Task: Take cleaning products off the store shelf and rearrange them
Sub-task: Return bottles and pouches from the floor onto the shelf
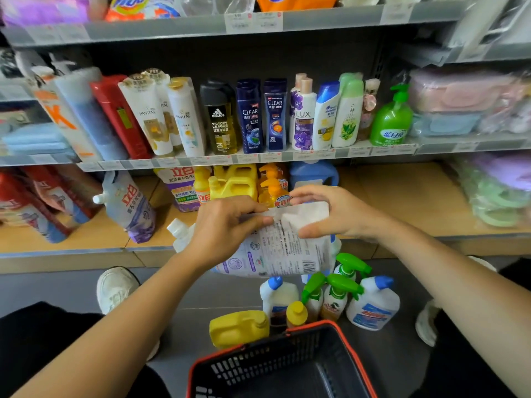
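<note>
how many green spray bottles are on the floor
3 spray bottles: two side by side between the white bottles, one behind them under the pouch; more may hide behind it.

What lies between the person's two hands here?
In the head view, a white refill pouch spans the gap, printed back facing the camera; left hand and right hand both grip its upper edge.

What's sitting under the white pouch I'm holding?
Below the pouch, on the floor: green-trigger spray bottles and white blue-capped bottles. The pouch hides most of a blue-and-white container at its right edge.
</note>
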{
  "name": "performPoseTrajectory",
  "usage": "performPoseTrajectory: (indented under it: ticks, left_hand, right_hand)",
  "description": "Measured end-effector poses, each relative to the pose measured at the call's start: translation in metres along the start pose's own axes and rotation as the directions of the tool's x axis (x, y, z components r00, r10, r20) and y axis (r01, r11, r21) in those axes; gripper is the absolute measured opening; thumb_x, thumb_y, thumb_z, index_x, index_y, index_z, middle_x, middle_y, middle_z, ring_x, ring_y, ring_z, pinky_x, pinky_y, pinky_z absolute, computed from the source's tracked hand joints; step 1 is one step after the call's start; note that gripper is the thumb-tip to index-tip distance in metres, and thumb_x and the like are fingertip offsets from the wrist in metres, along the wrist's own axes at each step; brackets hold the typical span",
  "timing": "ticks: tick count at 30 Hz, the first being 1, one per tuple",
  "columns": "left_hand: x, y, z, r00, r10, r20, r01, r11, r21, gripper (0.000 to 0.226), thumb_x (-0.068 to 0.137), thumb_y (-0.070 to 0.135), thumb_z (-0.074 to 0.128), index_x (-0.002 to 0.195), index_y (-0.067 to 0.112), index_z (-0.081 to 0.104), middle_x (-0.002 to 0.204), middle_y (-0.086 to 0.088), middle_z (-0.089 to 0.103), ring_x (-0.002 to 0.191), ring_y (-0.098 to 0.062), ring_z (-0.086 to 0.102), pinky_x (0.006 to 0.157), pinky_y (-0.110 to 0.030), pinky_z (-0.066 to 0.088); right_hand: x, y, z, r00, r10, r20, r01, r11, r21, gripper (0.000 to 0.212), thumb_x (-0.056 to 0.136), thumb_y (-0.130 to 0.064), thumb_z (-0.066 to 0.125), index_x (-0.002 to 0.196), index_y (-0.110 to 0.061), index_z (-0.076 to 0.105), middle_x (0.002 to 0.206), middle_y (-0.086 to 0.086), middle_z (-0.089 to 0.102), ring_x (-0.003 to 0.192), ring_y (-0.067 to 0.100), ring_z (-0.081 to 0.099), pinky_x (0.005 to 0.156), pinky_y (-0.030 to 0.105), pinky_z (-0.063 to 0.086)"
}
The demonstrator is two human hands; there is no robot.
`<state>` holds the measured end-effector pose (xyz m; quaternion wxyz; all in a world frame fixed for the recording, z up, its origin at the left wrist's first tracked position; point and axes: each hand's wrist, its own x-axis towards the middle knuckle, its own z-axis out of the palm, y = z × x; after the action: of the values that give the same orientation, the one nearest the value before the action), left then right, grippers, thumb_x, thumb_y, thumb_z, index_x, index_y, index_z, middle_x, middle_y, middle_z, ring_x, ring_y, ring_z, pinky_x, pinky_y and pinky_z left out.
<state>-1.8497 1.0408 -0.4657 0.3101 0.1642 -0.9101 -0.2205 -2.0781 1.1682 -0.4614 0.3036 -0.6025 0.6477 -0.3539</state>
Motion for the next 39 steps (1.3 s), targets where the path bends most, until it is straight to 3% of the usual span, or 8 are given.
performPoseTrajectory:
  ticks: [3, 7, 11, 17, 23, 29, 36, 39]
  left_hand:
    - [-0.002, 0.0, -0.004, 0.998, 0.01, -0.061, -0.01, 1.0, -0.01, 0.015, 0.091, 0.032, 0.073, 0.097, 0.02, 0.081, 0.09, 0.008, 0.076, 0.082, -0.012, 0.07, 0.066, -0.047, 0.055]
    - [-0.003, -0.006, -0.011, 0.985, -0.078, -0.155, 0.052, 0.984, -0.169, 0.008, 0.09, 0.02, 0.075, 0.095, 0.016, 0.08, 0.086, 0.005, 0.075, 0.078, -0.014, 0.07, 0.067, -0.043, 0.058]
    - [-0.003, -0.008, -0.019, 0.976, -0.085, -0.2, 0.031, 0.965, -0.26, 0.007, 0.089, 0.021, 0.075, 0.095, 0.021, 0.078, 0.086, 0.008, 0.076, 0.079, -0.011, 0.071, 0.065, -0.027, 0.057]
    - [-0.01, -0.036, -0.035, 0.973, -0.141, -0.185, 0.095, 0.967, -0.238, 0.014, 0.084, 0.023, 0.077, 0.094, 0.014, 0.08, 0.086, 0.002, 0.078, 0.079, -0.02, 0.073, 0.07, -0.048, 0.059]
    - [-0.016, -0.041, -0.017, 0.981, -0.157, -0.111, 0.134, 0.972, -0.194, 0.019, 0.083, 0.021, 0.074, 0.088, 0.003, 0.079, 0.083, -0.007, 0.076, 0.077, -0.027, 0.072, 0.069, -0.053, 0.058]
    - [-0.016, -0.039, -0.006, 0.965, -0.248, -0.083, 0.215, 0.933, -0.288, 0.011, 0.084, 0.008, 0.076, 0.091, 0.0, 0.078, 0.088, -0.011, 0.076, 0.082, -0.032, 0.071, 0.075, -0.058, 0.057]
    - [-0.012, -0.033, -0.011, 0.964, -0.249, 0.097, 0.267, 0.907, -0.326, 0.017, 0.086, 0.004, 0.076, 0.102, -0.001, 0.076, 0.1, -0.015, 0.076, 0.095, -0.037, 0.071, 0.083, -0.06, 0.056]
    - [-0.012, -0.013, -0.025, 0.96, -0.267, 0.089, 0.277, 0.85, -0.448, 0.052, 0.073, -0.011, 0.056, 0.116, 0.012, 0.072, 0.113, 0.0, 0.074, 0.111, -0.026, 0.066, 0.09, -0.043, 0.056]
  right_hand:
    - [-0.006, 0.019, 0.002, 0.985, 0.08, 0.154, -0.112, 0.97, 0.217, 0.101, 0.053, -0.038, 0.09, 0.142, -0.022, 0.047, 0.139, 0.001, 0.059, 0.13, 0.013, 0.055, 0.108, 0.032, 0.045]
    - [-0.013, 0.04, 0.014, 0.977, 0.194, 0.085, -0.2, 0.978, 0.06, 0.098, 0.057, -0.02, 0.098, 0.138, -0.031, 0.044, 0.131, -0.016, 0.06, 0.123, -0.001, 0.056, 0.106, 0.027, 0.047]
    - [-0.011, 0.041, 0.031, 0.98, 0.098, -0.175, -0.065, 0.981, 0.185, 0.079, 0.06, -0.006, 0.095, 0.128, -0.018, 0.055, 0.117, -0.008, 0.069, 0.109, 0.004, 0.066, 0.094, 0.029, 0.056]
    - [-0.025, 0.007, 0.018, 0.889, -0.077, -0.45, 0.129, 0.988, 0.086, 0.078, 0.048, -0.029, 0.096, 0.119, -0.017, 0.065, 0.107, -0.012, 0.072, 0.1, -0.002, 0.067, 0.081, 0.015, 0.053]
    - [-0.04, -0.019, 0.017, 0.821, -0.206, -0.533, 0.224, 0.974, -0.032, 0.059, 0.061, -0.008, 0.094, 0.103, -0.037, 0.065, 0.094, -0.018, 0.074, 0.092, -0.007, 0.068, 0.074, 0.007, 0.048]
    - [-0.049, -0.03, 0.015, 0.783, -0.237, -0.575, 0.296, 0.955, 0.009, 0.052, 0.059, -0.016, 0.094, 0.1, -0.035, 0.068, 0.101, -0.025, 0.072, 0.095, -0.008, 0.067, 0.082, 0.007, 0.047]
    - [-0.057, -0.037, 0.01, 0.762, -0.323, -0.562, 0.377, 0.926, -0.023, 0.023, 0.06, -0.017, 0.086, 0.079, -0.02, 0.074, 0.082, -0.006, 0.075, 0.079, -0.003, 0.069, 0.075, 0.01, 0.051]
    - [-0.058, -0.037, 0.011, 0.765, -0.345, -0.544, 0.388, 0.921, -0.039, 0.021, 0.062, -0.014, 0.086, 0.077, -0.022, 0.073, 0.078, 0.004, 0.076, 0.076, 0.009, 0.071, 0.073, 0.016, 0.054]
